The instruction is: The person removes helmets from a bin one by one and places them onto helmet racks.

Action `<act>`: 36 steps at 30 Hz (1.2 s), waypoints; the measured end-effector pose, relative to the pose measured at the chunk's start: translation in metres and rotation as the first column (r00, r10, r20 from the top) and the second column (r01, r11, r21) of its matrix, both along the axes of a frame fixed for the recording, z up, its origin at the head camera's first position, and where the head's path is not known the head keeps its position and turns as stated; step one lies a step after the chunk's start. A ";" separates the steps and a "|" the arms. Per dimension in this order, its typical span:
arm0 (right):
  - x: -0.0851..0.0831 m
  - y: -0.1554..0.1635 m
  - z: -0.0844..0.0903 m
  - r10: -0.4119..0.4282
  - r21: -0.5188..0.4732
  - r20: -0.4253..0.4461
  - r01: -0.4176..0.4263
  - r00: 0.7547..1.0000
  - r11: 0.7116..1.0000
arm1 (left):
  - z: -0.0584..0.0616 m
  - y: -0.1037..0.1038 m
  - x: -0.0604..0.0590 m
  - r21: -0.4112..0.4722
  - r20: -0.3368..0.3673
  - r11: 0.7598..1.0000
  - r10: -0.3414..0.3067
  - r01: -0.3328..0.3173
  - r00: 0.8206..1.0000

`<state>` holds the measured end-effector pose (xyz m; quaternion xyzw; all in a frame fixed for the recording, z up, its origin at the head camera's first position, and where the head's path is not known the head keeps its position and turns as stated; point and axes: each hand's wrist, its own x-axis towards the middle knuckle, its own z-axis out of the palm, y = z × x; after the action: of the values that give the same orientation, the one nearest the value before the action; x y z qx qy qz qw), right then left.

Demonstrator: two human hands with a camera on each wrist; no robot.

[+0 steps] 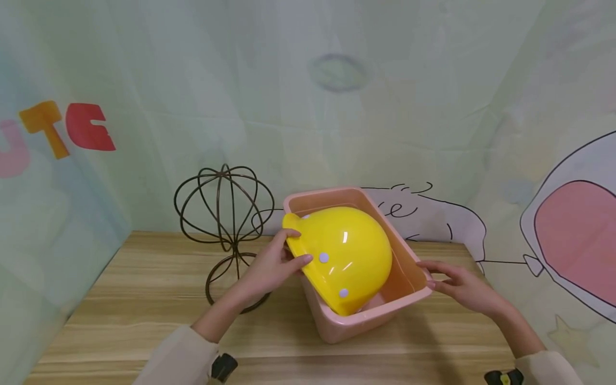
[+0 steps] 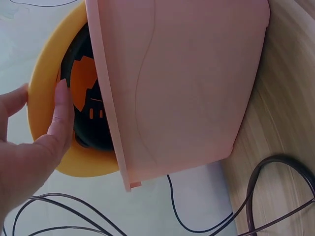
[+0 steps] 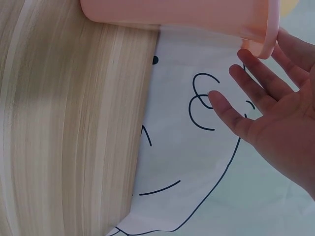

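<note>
A yellow hard hat (image 1: pixel 351 251) with white dots lies tilted in a pink plastic bin (image 1: pixel 404 300), its brim over the left rim. My left hand (image 1: pixel 271 267) pinches that brim between thumb and fingers. From the left wrist view, the hat's black inner lining (image 2: pixel 96 130) shows under the brim, beside the bin's wall. At the bin's right corner, my right hand (image 1: pixel 459 286) pinches the rim with thumb and forefinger. The other fingers of the right hand (image 3: pixel 280 98) are spread below the rim in the right wrist view.
A dark wire stand (image 1: pixel 234 243) with a globe-shaped top and ring base stands left of the bin. Both are on a wood-grain table (image 1: pixel 159 283). Behind hangs a pale printed curtain (image 1: pixel 192 91), close to the table's back edge.
</note>
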<state>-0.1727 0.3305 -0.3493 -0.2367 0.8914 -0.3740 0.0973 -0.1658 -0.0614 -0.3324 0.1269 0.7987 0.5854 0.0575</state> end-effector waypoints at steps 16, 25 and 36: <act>0.003 -0.002 0.001 -0.037 0.018 -0.006 0.038 0.999 0.999 | 0.000 0.005 -0.001 0.121 0.078 0.992 0.017 -0.026 0.997; 0.003 -0.002 0.000 -0.033 0.010 -0.003 0.033 0.999 0.999 | -0.001 0.008 0.000 0.192 0.109 0.980 0.030 -0.051 0.994; 0.003 -0.001 0.000 -0.028 0.002 -0.019 0.028 0.999 1.000 | 0.001 0.009 0.002 0.204 0.148 0.977 0.038 -0.068 0.988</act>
<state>-0.1696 0.3292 -0.3497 -0.2276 0.8960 -0.3719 0.0838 -0.1634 -0.0520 -0.3309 0.0684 0.7298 0.6748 0.0857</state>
